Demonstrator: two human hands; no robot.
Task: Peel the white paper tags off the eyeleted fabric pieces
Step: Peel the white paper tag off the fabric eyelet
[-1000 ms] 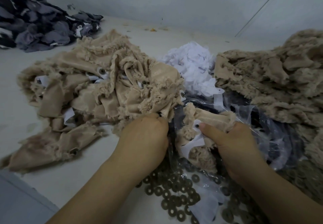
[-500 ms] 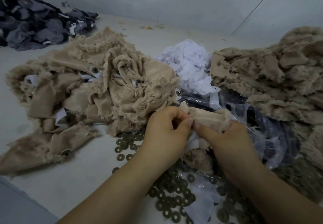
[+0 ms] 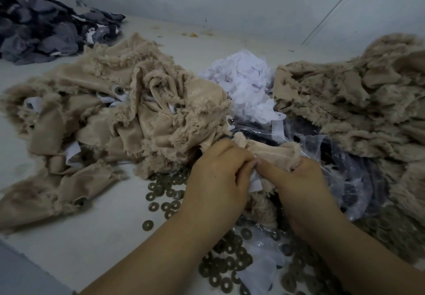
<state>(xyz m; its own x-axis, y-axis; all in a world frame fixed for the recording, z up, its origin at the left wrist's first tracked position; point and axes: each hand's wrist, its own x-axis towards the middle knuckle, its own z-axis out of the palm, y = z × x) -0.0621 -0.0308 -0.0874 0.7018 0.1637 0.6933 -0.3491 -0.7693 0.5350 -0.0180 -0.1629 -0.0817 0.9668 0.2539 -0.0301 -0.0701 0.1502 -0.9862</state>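
Note:
A tan furry fabric piece [image 3: 271, 154] sits between both hands at the centre. My right hand [image 3: 301, 186] grips it from the right, thumb pointing left. My left hand [image 3: 218, 179] pinches at the white paper tag [image 3: 254, 181] showing between the two thumbs. To the left lies a heap of tan fabric pieces [image 3: 115, 120] with metal eyelets and white tags on them. Another tan heap [image 3: 356, 106] lies at the right. Torn-off white tags [image 3: 246, 83] are piled behind the hands.
Loose brass eyelet rings [image 3: 165, 193] are scattered on the white table under and in front of my hands. A clear plastic bag [image 3: 340, 161] lies under my right hand. Dark grey fabric pieces [image 3: 41, 25] are heaped at the far left corner by the wall.
My left hand left the tan heap and came right to meet my right hand at the tag. The held piece rose slightly. Eyelet rings under the left hand became visible.

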